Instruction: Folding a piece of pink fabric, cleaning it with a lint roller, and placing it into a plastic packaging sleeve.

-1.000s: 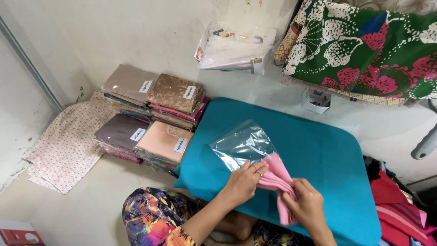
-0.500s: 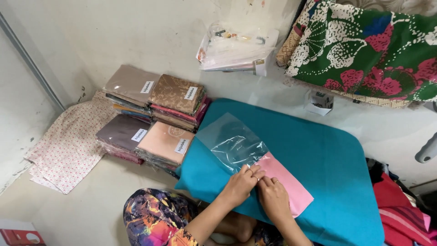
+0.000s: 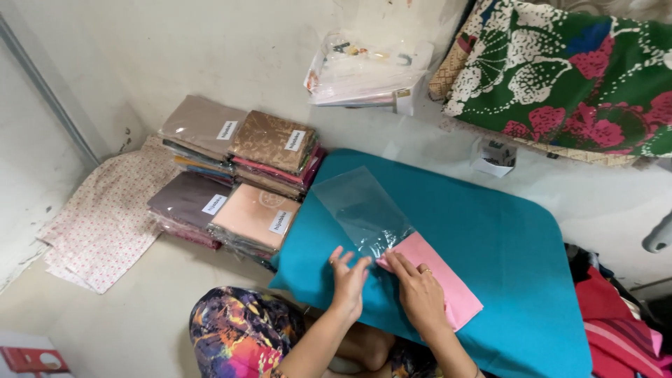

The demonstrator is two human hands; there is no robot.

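Hands meet at the near edge of the teal padded worktop [image 3: 490, 231], where a folded pink rectangular cloth [image 3: 441, 276] lies flat with its upper end at the mouth of a clear plastic sleeve bag [image 3: 360, 206]. The left hand [image 3: 348, 276] rests on the bag's opening with its fingers spread apart and flat, gripping nothing. The right hand [image 3: 420, 294] lies on the cloth, its fingers together and pressing near the cloth's bagged end. Only a corner seems inside the bag; most of the cloth is outside, so the bagging looks barely begun. Stacks of bagged, labelled folded fabrics [image 3: 241, 175] sit on the floor beside the worktop.
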